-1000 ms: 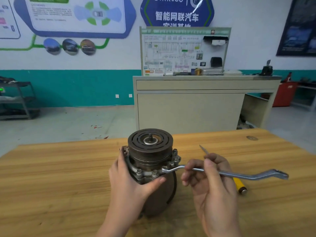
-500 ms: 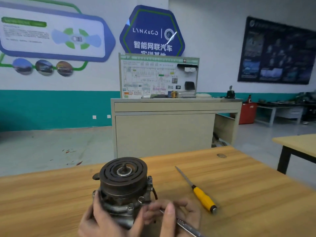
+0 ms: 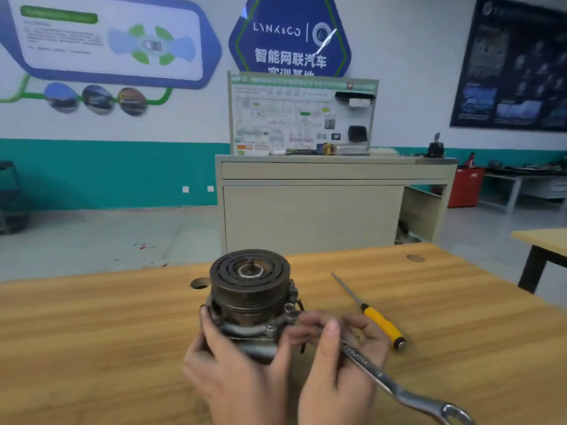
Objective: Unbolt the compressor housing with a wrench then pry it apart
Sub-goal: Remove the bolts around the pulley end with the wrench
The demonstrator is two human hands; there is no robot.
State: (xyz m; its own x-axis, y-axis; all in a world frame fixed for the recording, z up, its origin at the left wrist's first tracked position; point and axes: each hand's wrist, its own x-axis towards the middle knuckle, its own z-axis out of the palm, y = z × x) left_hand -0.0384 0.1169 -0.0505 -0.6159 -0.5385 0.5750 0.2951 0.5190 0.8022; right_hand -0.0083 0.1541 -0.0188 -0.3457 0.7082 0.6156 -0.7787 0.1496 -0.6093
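The compressor (image 3: 250,291) stands upright on the wooden table (image 3: 122,326), its dark grooved pulley on top and a bolted flange ring below. My left hand (image 3: 233,372) grips the housing from the near left side, fingers curled round it. My right hand (image 3: 337,363) holds the silver wrench (image 3: 395,384) near its head end, thumb on top. The wrench head sits at a flange bolt on the compressor's right side, hidden by my fingers. The handle runs down to the right, its ring end at the frame's bottom edge.
A yellow-handled screwdriver (image 3: 380,323) lies on the table right of my right hand, tip pointing away. A knot hole (image 3: 414,258) marks the far right of the tabletop. Beyond stand a beige bench (image 3: 331,204) with a display board and another table (image 3: 543,240) at right.
The wrench handle has swung from pointing right to pointing toward me and to the right. My right hand has slid close to the flange. The camera has tilted and shifted.
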